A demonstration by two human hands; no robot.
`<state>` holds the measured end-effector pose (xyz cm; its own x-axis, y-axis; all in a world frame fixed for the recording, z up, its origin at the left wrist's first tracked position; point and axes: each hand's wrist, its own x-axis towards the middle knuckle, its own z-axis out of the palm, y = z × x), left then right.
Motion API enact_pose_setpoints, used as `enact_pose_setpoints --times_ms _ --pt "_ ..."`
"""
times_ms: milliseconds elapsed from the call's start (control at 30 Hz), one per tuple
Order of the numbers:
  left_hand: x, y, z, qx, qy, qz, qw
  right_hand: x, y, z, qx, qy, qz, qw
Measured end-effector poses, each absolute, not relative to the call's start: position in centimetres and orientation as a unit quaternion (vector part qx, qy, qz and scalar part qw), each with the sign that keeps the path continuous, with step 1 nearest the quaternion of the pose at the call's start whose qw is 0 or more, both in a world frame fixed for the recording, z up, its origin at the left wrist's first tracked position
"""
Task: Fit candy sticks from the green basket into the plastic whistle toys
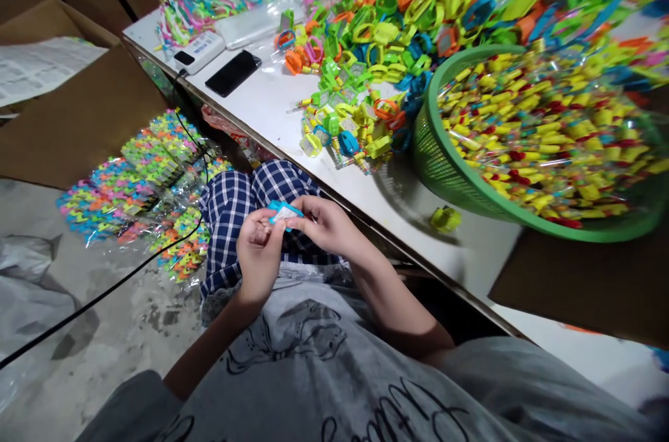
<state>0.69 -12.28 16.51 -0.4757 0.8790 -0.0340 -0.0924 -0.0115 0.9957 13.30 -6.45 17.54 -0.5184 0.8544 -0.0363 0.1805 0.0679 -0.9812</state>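
Observation:
A small blue plastic piece with a pale printed face (283,213) is held above my lap between both hands. My left hand (260,247) pinches its left and lower side with thumb and fingers. From the right, my right hand (323,222) grips the same piece, its thumb against the near edge. The fingers partly cover the piece. On the table (251,104), beyond my hands, lies a loose pile of colourful plastic watch-like pieces (381,44), with small clear-wrapped tubes among the nearest ones. A single yellow-green piece (445,219) lies apart, nearer the table edge.
A green basket (460,173) full of yellow and red wrapped sticks stands at the right, beside brown cardboard (580,282). A black phone (233,73) and a white device (200,52) lie at the left. Bagged colourful pieces (136,177) and a black cable (130,273) are lower left.

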Motion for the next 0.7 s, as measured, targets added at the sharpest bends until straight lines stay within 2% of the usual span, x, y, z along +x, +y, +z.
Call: enact_pose_setpoints --times_ms 133,267,500,700 --pt "0.6 -12.1 16.3 0.271 0.579 0.655 0.404 13.0 -6.5 18.1 -0.382 -0.675 0.558 0.296" --pt "0.6 -12.4 16.3 0.227 0.558 0.695 0.393 12.5 -6.8 18.8 -0.420 -0.707 0.485 0.299" --pt "-0.7 -12.7 16.9 0.339 0.555 0.640 0.409 11.8 -7.0 19.2 -0.454 -0.681 0.490 0.300" --pt "-1.7 -12.5 16.9 0.350 0.555 0.635 0.408 11.4 -6.7 18.6 -0.421 -0.669 0.534 0.299"
